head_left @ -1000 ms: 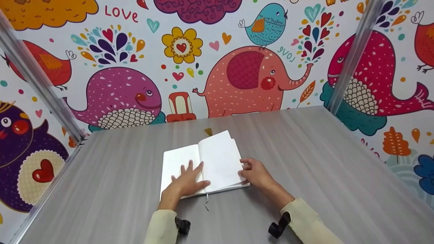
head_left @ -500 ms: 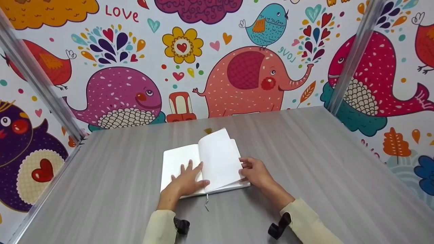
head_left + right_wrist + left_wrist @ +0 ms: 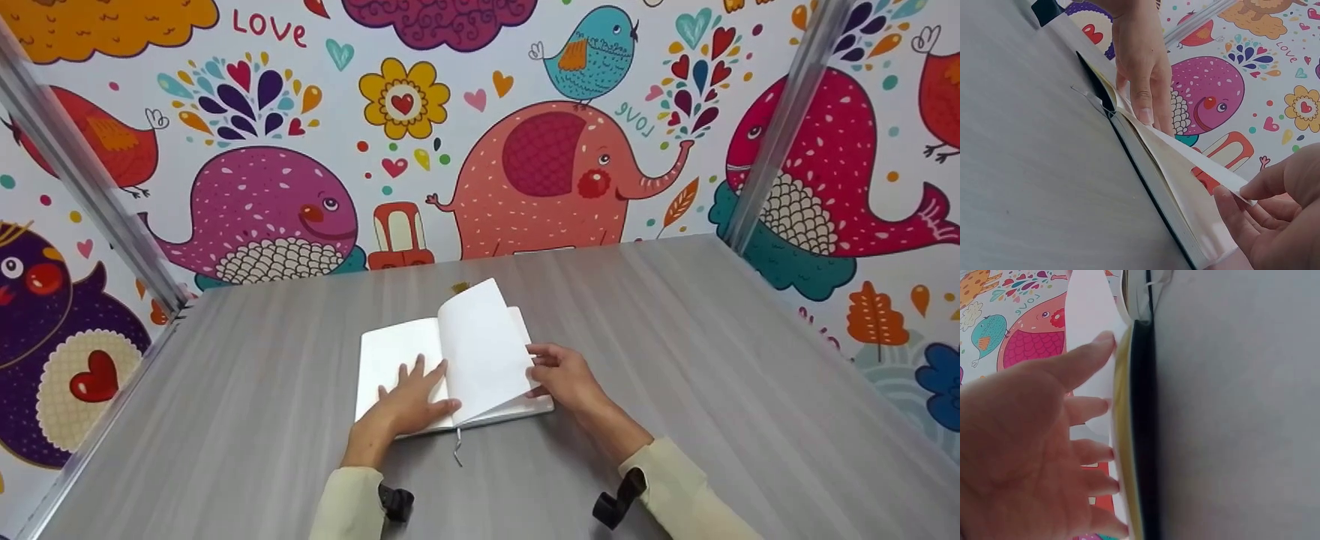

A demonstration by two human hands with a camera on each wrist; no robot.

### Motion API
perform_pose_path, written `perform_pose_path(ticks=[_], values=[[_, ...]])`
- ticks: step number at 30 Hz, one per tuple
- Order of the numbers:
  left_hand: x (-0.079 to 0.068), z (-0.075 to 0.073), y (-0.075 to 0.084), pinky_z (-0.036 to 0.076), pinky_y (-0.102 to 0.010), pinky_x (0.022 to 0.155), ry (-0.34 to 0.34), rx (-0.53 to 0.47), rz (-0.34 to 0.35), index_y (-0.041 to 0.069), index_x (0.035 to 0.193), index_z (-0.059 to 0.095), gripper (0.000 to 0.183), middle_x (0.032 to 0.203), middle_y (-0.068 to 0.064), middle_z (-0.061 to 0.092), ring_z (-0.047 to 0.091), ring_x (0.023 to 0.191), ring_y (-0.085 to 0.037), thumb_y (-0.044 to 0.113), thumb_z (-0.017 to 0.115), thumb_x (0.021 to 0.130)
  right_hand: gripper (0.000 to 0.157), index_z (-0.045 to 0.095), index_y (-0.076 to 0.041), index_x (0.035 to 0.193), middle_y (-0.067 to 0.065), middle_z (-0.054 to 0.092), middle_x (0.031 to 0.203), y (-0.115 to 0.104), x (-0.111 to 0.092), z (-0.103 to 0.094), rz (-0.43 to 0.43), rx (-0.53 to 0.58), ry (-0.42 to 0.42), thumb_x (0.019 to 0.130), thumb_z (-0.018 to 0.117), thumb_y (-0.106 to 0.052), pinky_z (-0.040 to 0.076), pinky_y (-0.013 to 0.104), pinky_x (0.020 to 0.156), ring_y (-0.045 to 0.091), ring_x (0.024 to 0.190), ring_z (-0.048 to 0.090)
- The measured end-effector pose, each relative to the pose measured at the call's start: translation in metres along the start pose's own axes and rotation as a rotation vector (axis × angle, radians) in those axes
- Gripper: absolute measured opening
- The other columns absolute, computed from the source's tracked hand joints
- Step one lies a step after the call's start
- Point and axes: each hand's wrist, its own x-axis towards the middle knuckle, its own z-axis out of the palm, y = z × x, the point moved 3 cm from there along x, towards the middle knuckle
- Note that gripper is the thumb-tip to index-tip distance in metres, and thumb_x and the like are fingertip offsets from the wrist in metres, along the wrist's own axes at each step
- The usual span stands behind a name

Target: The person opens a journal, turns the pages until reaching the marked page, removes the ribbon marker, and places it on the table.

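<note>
A notebook (image 3: 397, 341) with blank white pages lies spread on the grey table, its dark cover (image 3: 1148, 185) showing along the edge in the right wrist view. My left hand (image 3: 412, 401) rests on the left page, fingers spread and fairly straight, the thumb near the spine. At the right edge my right hand (image 3: 566, 379) pinches a lifted page (image 3: 484, 352) between thumb and finger. In the right wrist view that page rises at a slant from the pages below. A ribbon bookmark (image 3: 458, 446) trails from the spine's near end.
Beyond the notebook a small yellowish tassel (image 3: 460, 287) pokes out on the table (image 3: 262, 375). A wall (image 3: 405, 172) printed with cartoon animals stands behind. Metal posts (image 3: 780, 135) rise at the corners. Black wrist straps (image 3: 619, 499) sit at both sleeves.
The page held by my right hand has risen and tilted further to the left, widening the gap beneath it. My right hand has shifted slightly left; the left hand stays nearly still.
</note>
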Motion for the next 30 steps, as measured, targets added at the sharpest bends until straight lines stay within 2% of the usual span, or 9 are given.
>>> perform_pose_path(ticks=[5, 11, 21, 30], values=[[-0.002, 0.000, -0.002, 0.003, -0.079, 0.114, 0.015, -0.004, 0.012, 0.016, 0.157, 0.034, 0.071, 0.167, -0.024, 0.012, 0.006, 0.154, -0.049, 0.045, 0.060, 0.098, 0.037, 0.061, 0.004, 0.131, 0.020, 0.061, 0.123, 0.000, 0.002, 0.001, 0.039, 0.059, -0.007, 0.095, 0.055, -0.003, 0.062, 0.032, 0.072, 0.021, 0.089, 0.062], [-0.005, -0.001, -0.002, 0.000, -0.078, 0.114, 0.032, -0.021, 0.045, 0.015, 0.156, 0.035, 0.071, 0.166, -0.027, 0.012, 0.006, 0.154, -0.049, 0.045, 0.061, 0.097, 0.034, 0.064, 0.005, 0.127, 0.016, 0.064, 0.114, -0.002, 0.003, 0.002, 0.037, 0.136, 0.006, 0.095, 0.057, -0.003, 0.062, 0.032, 0.073, 0.019, 0.088, 0.056], [-0.018, -0.007, -0.011, -0.004, -0.078, 0.114, 0.055, 0.022, 0.045, 0.010, 0.155, 0.038, 0.070, 0.165, -0.030, 0.011, 0.004, 0.153, -0.051, 0.042, 0.062, 0.097, 0.034, 0.065, 0.002, 0.126, 0.017, 0.070, 0.117, -0.009, 0.004, 0.006, 0.004, 0.135, -0.010, 0.093, 0.060, -0.002, 0.062, 0.034, 0.075, 0.017, 0.090, 0.066], [-0.030, -0.014, -0.021, -0.002, -0.076, 0.115, 0.088, -0.001, 0.049, 0.008, 0.152, 0.042, 0.067, 0.164, -0.031, 0.012, 0.004, 0.152, -0.053, 0.037, 0.064, 0.096, 0.032, 0.065, 0.003, 0.125, 0.016, 0.071, 0.113, -0.015, 0.001, 0.011, -0.015, 0.158, -0.022, 0.094, 0.061, -0.002, 0.062, 0.034, 0.075, 0.017, 0.091, 0.068]])
